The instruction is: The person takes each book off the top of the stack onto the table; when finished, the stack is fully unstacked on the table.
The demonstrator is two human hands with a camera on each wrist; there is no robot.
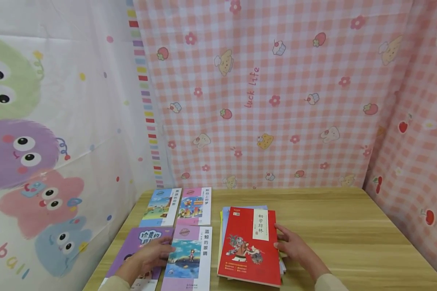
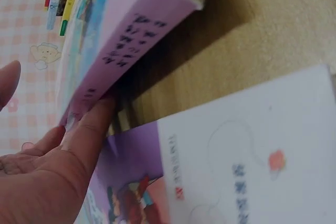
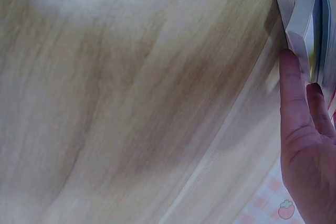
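My left hand [image 1: 149, 256] touches the left edge of a book with a pink-and-white cover and a sea picture [image 1: 183, 260]. In the left wrist view its extended fingers [image 2: 86, 140] lie against that book's pink spine [image 2: 131, 40]. Beneath this hand is a purple book [image 1: 125, 258], partly covered by it. My right hand [image 1: 295, 246] rests its fingertips on the right side of a stack of books topped by a red one [image 1: 249, 246]. From the right wrist, straight fingers [image 3: 294, 93] show against the page edges [image 3: 299, 30] of the stack.
Behind the left hand, a blue-covered book [image 1: 160, 208] and a pink-and-blue one [image 1: 194, 206] lie side by side. The wooden tabletop [image 1: 335, 230] extends to the right. A pink checked cloth [image 1: 276, 121] hangs behind, a white cartoon cloth [image 1: 102, 101] on the left.
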